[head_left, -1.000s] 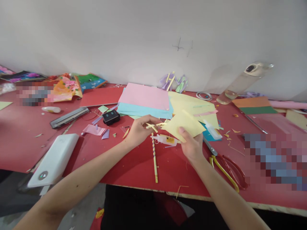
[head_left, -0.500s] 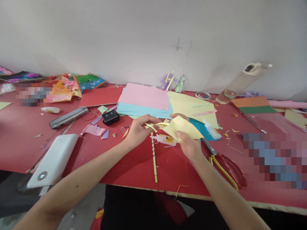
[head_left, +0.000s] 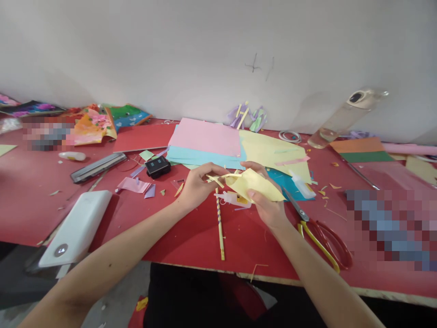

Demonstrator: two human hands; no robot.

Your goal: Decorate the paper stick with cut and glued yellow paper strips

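A small sheet of yellow paper [head_left: 257,184] is pinched in my right hand [head_left: 268,207], the thumb on top and the other fingers behind it. My left hand [head_left: 196,187] is closed at the left end of this paper, on thin yellow paper strips [head_left: 215,181]; its fingertips are partly hidden. A narrow curled edge of the sheet reaches toward the left fingers. Below the hands lies a pencil [head_left: 220,228] with a spiral pattern on its upper part. Beside it, partly covered by the right hand, is a white glue bottle [head_left: 232,198] with a yellow label.
Scissors [head_left: 307,223] with red and yellow handles lie right of my right hand. Behind are pink [head_left: 208,136] and yellow sheets [head_left: 269,148]. A black box [head_left: 157,167], a white power bank [head_left: 77,228], a second glue bottle [head_left: 302,184] and a water bottle [head_left: 336,120] surround the work area.
The yellow sheet has tilted lower and shifted slightly left with my right hand. My left hand stays almost where it was.
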